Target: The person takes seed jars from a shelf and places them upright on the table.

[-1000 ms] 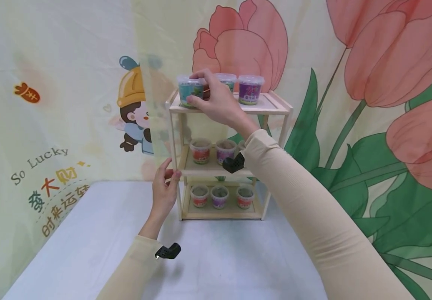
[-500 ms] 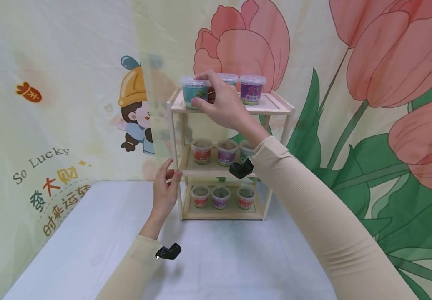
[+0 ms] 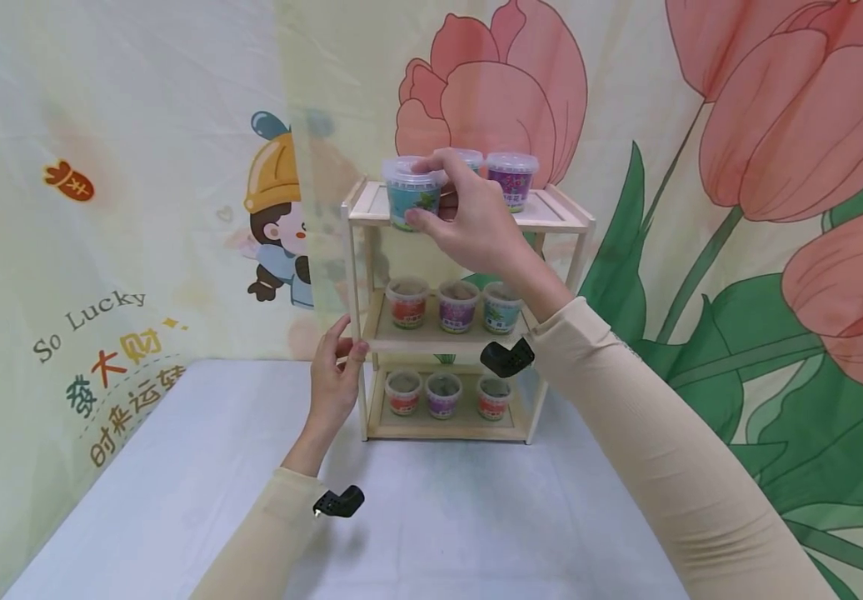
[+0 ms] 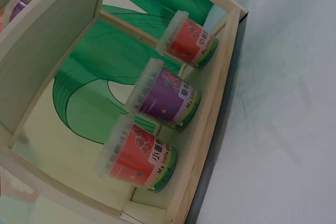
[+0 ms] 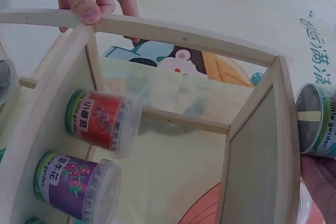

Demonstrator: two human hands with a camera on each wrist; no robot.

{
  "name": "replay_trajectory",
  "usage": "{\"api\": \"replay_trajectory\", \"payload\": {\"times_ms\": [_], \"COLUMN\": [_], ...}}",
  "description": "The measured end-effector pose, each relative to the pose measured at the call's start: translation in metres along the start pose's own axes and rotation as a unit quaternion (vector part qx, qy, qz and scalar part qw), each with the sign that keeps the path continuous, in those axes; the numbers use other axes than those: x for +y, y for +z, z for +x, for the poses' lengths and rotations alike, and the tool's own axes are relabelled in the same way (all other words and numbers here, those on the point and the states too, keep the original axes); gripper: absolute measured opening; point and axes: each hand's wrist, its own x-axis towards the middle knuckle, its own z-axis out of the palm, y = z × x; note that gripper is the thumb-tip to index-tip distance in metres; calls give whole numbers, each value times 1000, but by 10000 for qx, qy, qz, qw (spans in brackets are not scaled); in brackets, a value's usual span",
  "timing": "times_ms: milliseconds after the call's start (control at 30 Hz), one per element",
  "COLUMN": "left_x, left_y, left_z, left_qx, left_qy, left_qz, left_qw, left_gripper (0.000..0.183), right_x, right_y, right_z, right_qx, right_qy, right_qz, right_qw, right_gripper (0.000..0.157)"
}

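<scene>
My right hand [image 3: 476, 217] pinches a blue plastic cup [image 3: 411, 196] with a clear lid, thumb low on its front and fingers over the far side of the lid. The cup overlaps the front edge of the top tier of a small wooden shelf [image 3: 469, 346]. In the right wrist view, the underside of the blue cup [image 5: 311, 121] shows just past that tier's edge. My left hand [image 3: 336, 375] holds the shelf's left front post at the middle tier, thumb [image 5: 90, 15] on the front and fingers behind.
A purple cup [image 3: 512, 179] and a partly hidden lidded cup [image 3: 471, 158] stand on the top tier. Red [image 3: 407, 307], purple [image 3: 457, 308] and blue [image 3: 502, 310] cups line the middle tier. Two red cups flank a purple cup [image 4: 167, 98] below. A white cloth [image 3: 431, 517] covers the table.
My right hand has drawn the blue cup forward and a little right, from the top tier's left front to overlapping its front edge. The left hand keeps its hold on the post.
</scene>
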Motion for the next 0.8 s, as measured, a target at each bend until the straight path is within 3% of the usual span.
{"api": "replay_trajectory", "payload": {"times_ms": [267, 533, 800], "left_x": [-2, 0, -2], "left_y": [1, 0, -1], "left_z": [0, 0, 1], "left_qx": [-1, 36, 8], "left_qy": [-16, 62, 55], "left_qz": [-44, -82, -33], "left_qw": [10000, 9999, 10000], "left_gripper": [53, 52, 53], "right_x": [-4, -8, -5], "right_y": [3, 4, 4], "right_z": [-9, -21, -33], "right_qx": [299, 525, 853], "right_qy": [-105, 12, 103], "right_qz": [-116, 259, 246], "right_qw": [9994, 9983, 9960], "right_gripper": [48, 48, 49]}}
